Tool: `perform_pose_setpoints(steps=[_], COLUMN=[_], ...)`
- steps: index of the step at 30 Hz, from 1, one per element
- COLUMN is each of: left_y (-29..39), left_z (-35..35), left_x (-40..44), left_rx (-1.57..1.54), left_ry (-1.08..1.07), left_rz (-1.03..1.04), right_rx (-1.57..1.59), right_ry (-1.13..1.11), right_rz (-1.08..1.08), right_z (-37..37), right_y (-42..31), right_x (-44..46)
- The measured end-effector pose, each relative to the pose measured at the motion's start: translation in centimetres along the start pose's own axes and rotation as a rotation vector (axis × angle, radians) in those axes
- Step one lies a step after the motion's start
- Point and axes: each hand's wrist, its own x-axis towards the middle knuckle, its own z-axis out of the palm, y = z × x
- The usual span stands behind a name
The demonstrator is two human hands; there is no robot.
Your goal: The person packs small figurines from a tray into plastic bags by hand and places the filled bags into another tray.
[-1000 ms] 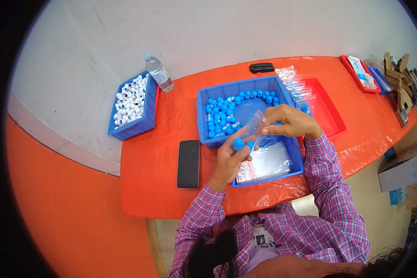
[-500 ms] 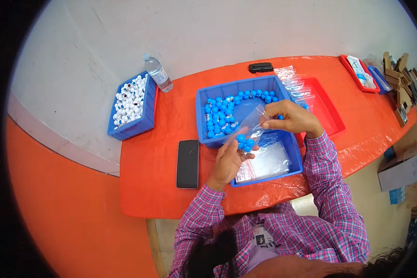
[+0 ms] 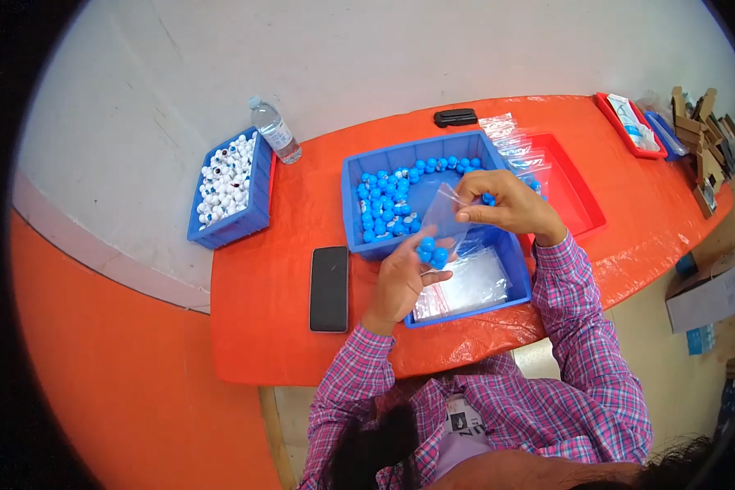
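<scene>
A clear plastic bag (image 3: 447,222) with several blue balls (image 3: 434,255) at its bottom hangs between my hands. My right hand (image 3: 506,206) pinches the bag's upper edge between thumb and fingers. The fingers of my left hand (image 3: 403,278) are around the bag's lower part, beside the balls. Behind the hands stands a large blue bin (image 3: 353,200) holding many blue balls. Under them is a smaller blue tray (image 3: 521,269) with a stack of clear bags (image 3: 474,282).
A phone (image 3: 329,290) lies at the left. Further back are a bin of white balls (image 3: 235,226), a water bottle (image 3: 276,131) and a black object (image 3: 455,118). Filled bags (image 3: 510,139) overlap a red tray (image 3: 592,204). Another red tray (image 3: 641,139) and cardboard pieces (image 3: 702,135) are at the right.
The bag was tilted over my left hand; now it hangs more upright, with the balls gathered at its bottom. My left hand's fingers have loosened slightly.
</scene>
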Motion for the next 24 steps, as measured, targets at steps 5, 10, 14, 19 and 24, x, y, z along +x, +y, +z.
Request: perform_pose_setpoints(steps=[5,10,14,19,24], left_y=[-0.7,0.7,1.5,1.4,1.1], left_z=[-0.9,-1.0,-0.2,-0.2,-0.2], left_x=[0.0,0.1,0.1,0.1,0.0], left_rx=[0.483,-0.072,-0.333,0.124,0.606], left_ry=[-0.052,-0.149,-0.201,-0.296,-0.297], left_rz=[-0.010,-0.227,-0.305,-0.238,-0.184], right_rx=[0.002,0.015,0.020,0.000,-0.131], right_ry=[0.035,-0.006,-0.057,-0.106,-0.098], right_rz=[-0.042,-0.081,-0.138,-0.202,-0.244], right_z=[0.3,0.3,1.2,2.9,2.8], right_y=[-0.8,-1.3,-1.6,-2.1,-3.2], right_x=[0.0,0.0,0.1,0.4,-0.1])
